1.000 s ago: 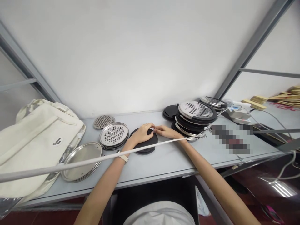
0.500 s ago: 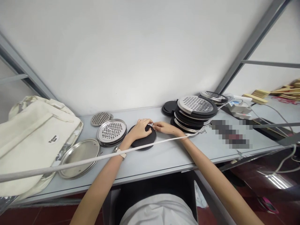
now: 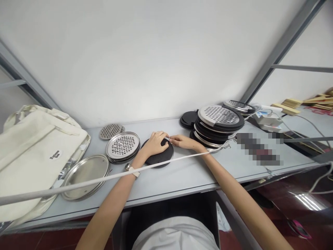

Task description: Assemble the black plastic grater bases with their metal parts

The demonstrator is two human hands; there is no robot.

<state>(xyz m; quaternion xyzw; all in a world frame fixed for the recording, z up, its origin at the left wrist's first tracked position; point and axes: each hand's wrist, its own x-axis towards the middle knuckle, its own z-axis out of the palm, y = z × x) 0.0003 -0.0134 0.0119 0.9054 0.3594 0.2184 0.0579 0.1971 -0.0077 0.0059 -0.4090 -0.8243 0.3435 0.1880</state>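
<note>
A round black disc [image 3: 160, 159] lies on the table in front of me. My left hand [image 3: 156, 143] rests over its upper part, fingers bent round the disc's edge. At the disc's upper right edge, my right hand [image 3: 180, 141] has its fingertips pinched together on something small that I cannot make out. Left of the disc is a stack of perforated metal discs [image 3: 122, 146], with plain metal plates [image 3: 87, 177] nearer the table's left front. To the right stands a tall stack of black and metal discs [image 3: 220, 118], a perforated one on top.
Cream cloth bags [image 3: 28, 152] cover the left end of the table [image 3: 166, 185]. A white cable [image 3: 91, 181] crosses in front of my forearms. Small perforated discs [image 3: 110, 132] and a black disc [image 3: 187, 119] lie near the wall. White power adapters [image 3: 267, 121] sit at the right.
The view has shifted slightly, so the side objects sit a little further outward. Both hands stay at the black disc in almost the same pose.
</note>
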